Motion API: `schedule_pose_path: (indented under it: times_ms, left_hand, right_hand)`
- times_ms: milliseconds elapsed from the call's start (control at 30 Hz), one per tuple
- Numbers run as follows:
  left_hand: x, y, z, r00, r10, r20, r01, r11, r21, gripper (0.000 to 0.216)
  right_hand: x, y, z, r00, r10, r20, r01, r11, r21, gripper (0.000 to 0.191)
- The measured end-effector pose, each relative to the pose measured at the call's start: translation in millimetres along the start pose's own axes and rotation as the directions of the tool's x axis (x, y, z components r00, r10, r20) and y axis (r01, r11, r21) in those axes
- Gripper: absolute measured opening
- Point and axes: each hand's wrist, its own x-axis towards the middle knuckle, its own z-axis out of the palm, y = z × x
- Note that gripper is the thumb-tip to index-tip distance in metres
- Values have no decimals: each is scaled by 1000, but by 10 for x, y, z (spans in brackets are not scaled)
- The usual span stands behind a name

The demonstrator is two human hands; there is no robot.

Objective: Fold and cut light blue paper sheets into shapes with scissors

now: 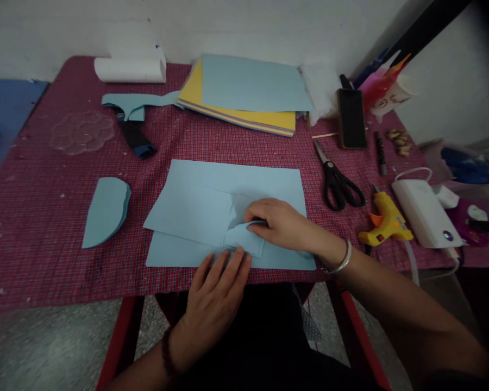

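Observation:
A large light-blue paper sheet (269, 176) lies at the near edge of the table, and a narrower blue paper strip (187, 209) rests slantwise on top of it. My right hand (279, 220) is closed in a pinch on a small light-blue paper piece (242, 237) at the strip's right end, whose upper edge is lifted and curled. Something dark shows between thumb and fingers; I cannot make it out. My left hand (220, 296) lies with fingers stretched out, fingertips touching the papers' near edge. Off to the left sits a rounded stack of cut blue paper (106, 212).
Right of the sheet lie black-handled scissors (337, 182), a yellow glue gun (385, 220), a white box (426, 212) with a cord, and a phone (351, 118). Behind are stacked coloured sheets (244, 84), a white roll (128, 70), blue scraps (138, 100) and a clear scalloped tray (81, 133).

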Motion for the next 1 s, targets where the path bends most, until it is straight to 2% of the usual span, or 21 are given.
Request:
schedule_pose_path:
  times_ms: [367,533,667,733,800,867,933,1000]
  left_hand:
    - [-19,-9,6,999,1,36,-1,1000,2,49]
    - [-3,-8,0,1000,12,19,-12,1000,9,48]
    - [31,-7,-26,1000,16,-10,-16,1000,9,46]
    - [44,-10,-34,1000,12,-20,-12,1000,3,44]
    - [49,-12,-29,1000,12,-16,-12,1000,-4,44]
    - [48,-5,-14,1000,13,-16,-13,1000,-5,44]
    - [42,11,-9,1000,10,-26,-10,1000,-4,44]
    - [42,28,-42,1000,3,-22,-4,1000,-20,43]
  right_hand:
    - [5,-18,-10,1000,4,5,-4,1000,7,4]
    - [-2,-14,30,999,40,-32,-39,998,42,14]
    - [-21,-50,4,990,39,-135,-51,995,-86,17]
    - [-71,-101,-50,986,-11,-167,-16,987,-160,17]
    - [-164,-165,-101,988,-87,-129,63,981,-181,20]
    - [-288,-226,-119,989,-145,-38,136,974,-179,22]
    - [-422,-265,-87,986,-159,47,165,968,-188,22]
    - [-540,-276,-17,985,-153,82,166,966,-195,23]
